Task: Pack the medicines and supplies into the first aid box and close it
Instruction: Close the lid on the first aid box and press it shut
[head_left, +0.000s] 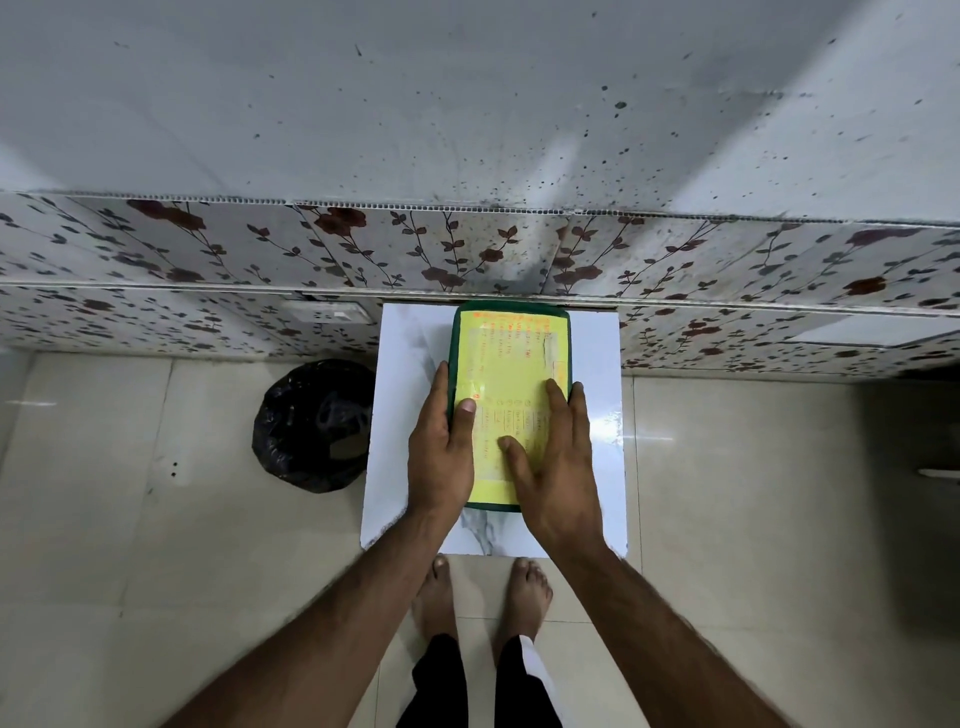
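Observation:
A green first aid box (511, 353) with a yellow label and orange print on its lid lies flat on a small white marble-pattern table (597, 364), lid down. My left hand (441, 452) grips the box's left edge, thumb on the lid. Flat on the near right part of the lid lies my right hand (556, 467), fingers spread. No medicines or supplies are visible outside the box.
A bin lined with a black bag (311, 426) stands on the tiled floor left of the table. A floral-patterned wall (208, 260) runs right behind the table, with a white socket plate (327, 314). My bare feet (483, 592) are at the table's near edge.

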